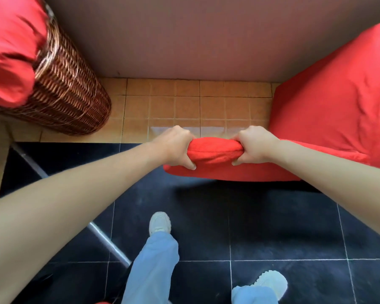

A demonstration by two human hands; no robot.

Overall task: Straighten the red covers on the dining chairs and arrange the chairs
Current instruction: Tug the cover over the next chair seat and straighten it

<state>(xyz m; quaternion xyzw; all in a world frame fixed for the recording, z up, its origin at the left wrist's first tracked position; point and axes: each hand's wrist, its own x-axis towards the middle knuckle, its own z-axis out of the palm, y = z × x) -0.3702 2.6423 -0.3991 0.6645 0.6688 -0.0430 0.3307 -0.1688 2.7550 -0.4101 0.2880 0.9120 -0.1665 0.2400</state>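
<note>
here both hands (217, 148) bunch the wrinkled red cover (329, 119).

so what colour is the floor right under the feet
Black tiles with pale grout lines, seen in the head view.

Underfoot, black floor tiles (272, 227) with pale joints, giving way to orange floor tiles (184, 102) that run up to a reddish-brown wall (184, 36). Standing on the floor: a wicker chair (70, 91) at left, a red-covered chair (329, 119) at right, two white shoes (159, 222) on the black tiles. Near the left edge, a slanting grey metal leg (105, 238) above the black tiles.
</note>
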